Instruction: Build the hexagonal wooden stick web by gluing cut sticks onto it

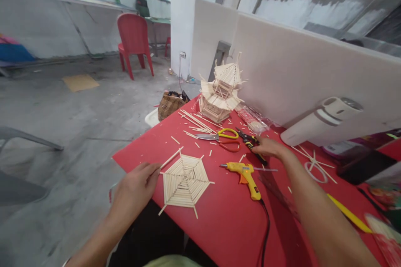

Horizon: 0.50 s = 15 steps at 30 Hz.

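A hexagonal web of thin wooden sticks [185,180] lies flat on the red table [219,225]. My left hand [136,190] rests at its left edge, fingers curled and pinching one long stick [171,159] that sticks out of the web. My right hand [268,147] reaches across the table and closes over the black and yellow pliers [250,141]. A yellow glue gun [246,173] lies between my arms, its black cord running toward me.
Yellow-handled scissors [219,135] and loose sticks [196,121] lie near a stick-built pagoda model [222,91]. A white roll [319,123], a white ring [315,172] and a yellow strip [351,215] sit at right. A white partition [297,66] backs the table. A red chair [134,44] stands on the floor.
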### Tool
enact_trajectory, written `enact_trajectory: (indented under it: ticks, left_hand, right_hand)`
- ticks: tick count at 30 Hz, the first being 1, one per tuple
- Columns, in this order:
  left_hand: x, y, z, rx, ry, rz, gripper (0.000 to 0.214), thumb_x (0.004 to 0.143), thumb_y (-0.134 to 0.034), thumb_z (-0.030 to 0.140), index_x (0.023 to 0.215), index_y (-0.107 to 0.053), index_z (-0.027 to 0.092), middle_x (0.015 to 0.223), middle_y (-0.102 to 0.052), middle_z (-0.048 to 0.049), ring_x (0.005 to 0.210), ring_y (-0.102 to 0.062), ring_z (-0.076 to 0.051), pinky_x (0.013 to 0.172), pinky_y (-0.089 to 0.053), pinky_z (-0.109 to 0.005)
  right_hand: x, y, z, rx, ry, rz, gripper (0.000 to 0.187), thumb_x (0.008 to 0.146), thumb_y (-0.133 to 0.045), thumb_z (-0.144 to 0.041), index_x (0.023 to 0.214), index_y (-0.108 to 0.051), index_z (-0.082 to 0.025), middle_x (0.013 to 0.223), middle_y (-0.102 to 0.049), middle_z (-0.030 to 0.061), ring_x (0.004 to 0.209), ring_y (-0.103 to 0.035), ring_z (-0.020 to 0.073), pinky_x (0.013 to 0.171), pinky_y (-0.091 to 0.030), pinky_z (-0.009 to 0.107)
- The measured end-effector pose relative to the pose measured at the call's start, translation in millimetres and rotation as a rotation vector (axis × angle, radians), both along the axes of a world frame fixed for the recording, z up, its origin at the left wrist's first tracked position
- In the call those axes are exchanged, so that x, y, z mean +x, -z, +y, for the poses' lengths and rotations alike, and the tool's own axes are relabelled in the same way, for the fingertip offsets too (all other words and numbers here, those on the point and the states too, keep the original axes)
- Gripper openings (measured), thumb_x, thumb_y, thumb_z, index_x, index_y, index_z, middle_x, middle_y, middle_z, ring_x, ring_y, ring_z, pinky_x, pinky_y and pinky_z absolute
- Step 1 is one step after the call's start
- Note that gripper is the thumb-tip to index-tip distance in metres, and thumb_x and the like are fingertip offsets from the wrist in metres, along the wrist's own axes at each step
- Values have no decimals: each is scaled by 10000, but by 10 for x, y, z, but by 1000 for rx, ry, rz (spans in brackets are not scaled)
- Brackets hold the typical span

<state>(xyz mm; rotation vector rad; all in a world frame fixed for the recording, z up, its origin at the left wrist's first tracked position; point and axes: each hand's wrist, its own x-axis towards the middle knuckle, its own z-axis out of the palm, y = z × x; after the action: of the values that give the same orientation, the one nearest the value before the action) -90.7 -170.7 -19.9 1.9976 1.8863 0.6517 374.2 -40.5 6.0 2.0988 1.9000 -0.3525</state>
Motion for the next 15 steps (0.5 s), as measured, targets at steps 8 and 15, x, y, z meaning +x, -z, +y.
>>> enact_trajectory:
  ticks: [8, 15]
  left_hand:
    - [471, -392, 97, 84, 131, 50, 331, 990, -432, 352, 985, -748, 257, 879, -704, -35, 776, -652, -171, 613, -366, -262]
    - [368, -368, 72, 77, 108, 101, 327, 990, -432, 329, 950, -747, 253, 865, -698, -42, 750, -630, -172, 580, -315, -273]
  right_hand:
    - [-108, 67, -156, 113, 7, -134, 903, 682, -718, -479, 1483, -445, -164, 1232, -628, 210, 1014, -663, 335, 759, -485, 366]
    - [44, -418, -386, 251, 19, -247, 871, 773, -611, -568, 1503, -411, -136, 1247, -602, 249, 1122, -616, 417, 872, -480, 482]
